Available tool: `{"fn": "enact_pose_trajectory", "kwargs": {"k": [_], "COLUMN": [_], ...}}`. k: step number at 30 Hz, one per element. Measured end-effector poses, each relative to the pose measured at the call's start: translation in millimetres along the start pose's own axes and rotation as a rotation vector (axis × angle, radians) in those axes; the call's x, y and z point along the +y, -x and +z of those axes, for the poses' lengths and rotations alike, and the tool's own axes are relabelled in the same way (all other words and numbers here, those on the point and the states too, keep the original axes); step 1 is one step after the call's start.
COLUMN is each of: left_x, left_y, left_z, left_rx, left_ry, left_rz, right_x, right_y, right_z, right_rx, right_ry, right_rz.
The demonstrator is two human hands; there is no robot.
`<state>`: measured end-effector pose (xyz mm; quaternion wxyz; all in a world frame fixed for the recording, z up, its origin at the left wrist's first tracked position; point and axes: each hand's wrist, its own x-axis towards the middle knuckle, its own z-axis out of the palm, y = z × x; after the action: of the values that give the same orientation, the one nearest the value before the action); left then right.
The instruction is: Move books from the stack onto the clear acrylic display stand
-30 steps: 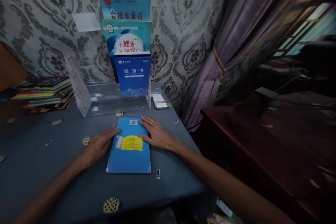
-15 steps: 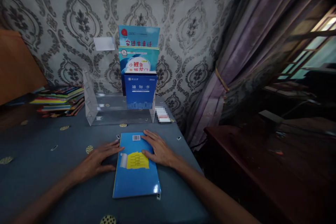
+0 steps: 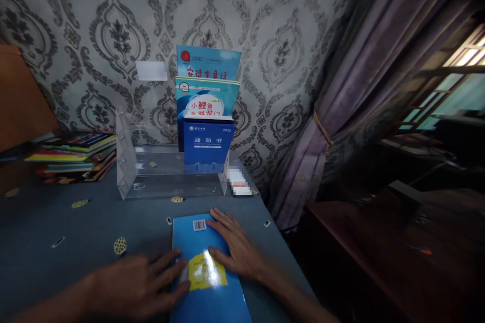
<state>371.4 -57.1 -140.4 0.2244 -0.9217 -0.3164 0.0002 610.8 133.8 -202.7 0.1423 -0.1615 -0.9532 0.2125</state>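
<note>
A blue book [image 3: 204, 303] with a yellow patch and a barcode lies flat on the table in front of me. My right hand [image 3: 238, 250] rests on its right side, fingers stretched out and thumb on the cover. My left hand [image 3: 136, 282], blurred by motion, reaches over the book's left edge with fingers spread near the yellow patch. Behind the book stands a clear acrylic rack [image 3: 125, 161]. Its right part holds a dark blue booklet [image 3: 208, 149], a teal book [image 3: 189, 93] and a light blue book [image 3: 208, 60], one behind another.
A pile of books [image 3: 81, 154] lies left of the rack, beside an orange-brown panel [image 3: 25, 96]. A pixelated item [image 3: 240, 184] lies right of the rack. A tied purple curtain [image 3: 329, 96] hangs at the right, above a dark red surface [image 3: 341, 232].
My left hand has moved from beside the book's left edge onto its cover. My right hand remains on the right side. The view has tilted up, so things appear lower.
</note>
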Motion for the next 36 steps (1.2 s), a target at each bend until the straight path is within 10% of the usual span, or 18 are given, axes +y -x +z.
{"fn": "enact_pose_trajectory", "kwargs": {"k": [11,22,30,36], "left_x": [10,-4,-45,-57], "left_y": [-14,-11,-22,-36], "left_z": [24.7,54.6,43.0,52.0], "left_rx": [0.154,0.238,0.51,0.705], "left_ry": [0.097,0.45,1.068,1.244], "left_rz": [-0.061,-0.432,-1.075,-1.137], "right_x": [7,6,12,7], "right_y": [3,-14,-23,-36], "right_z": [3,-16,-14,0], "right_rx": [0.072,0.036,0.144,0.262], "right_ry": [0.01,-0.444,-0.713,-0.727], "right_rz": [-0.038,0.138,0.209,0.12]}}
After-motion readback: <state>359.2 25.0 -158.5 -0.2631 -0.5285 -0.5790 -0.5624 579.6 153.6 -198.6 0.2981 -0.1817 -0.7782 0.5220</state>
